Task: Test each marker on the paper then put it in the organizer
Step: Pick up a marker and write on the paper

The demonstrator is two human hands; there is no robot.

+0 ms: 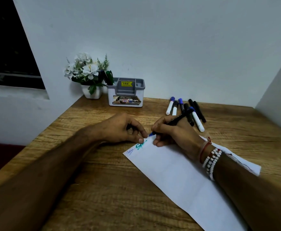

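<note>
My right hand (173,132) grips a black marker (174,121) with a blue tip, the tip touching the top corner of the white paper (178,177). Blue and teal scribbles (137,147) mark the paper's upper left edge. My left hand (124,129) rests on the desk with curled fingers, its fingertips on the paper's corner beside the tip. Whether it holds the marker's cap is hidden. Several loose markers (186,110) lie behind my right hand. The grey and white organizer (126,92) stands at the back and holds two dark markers (108,77) in its left compartment.
A white pot of artificial white flowers (88,72) stands left of the organizer in the corner. Walls close the wooden desk (103,189) at the back and right. The desk's left edge runs diagonally toward me.
</note>
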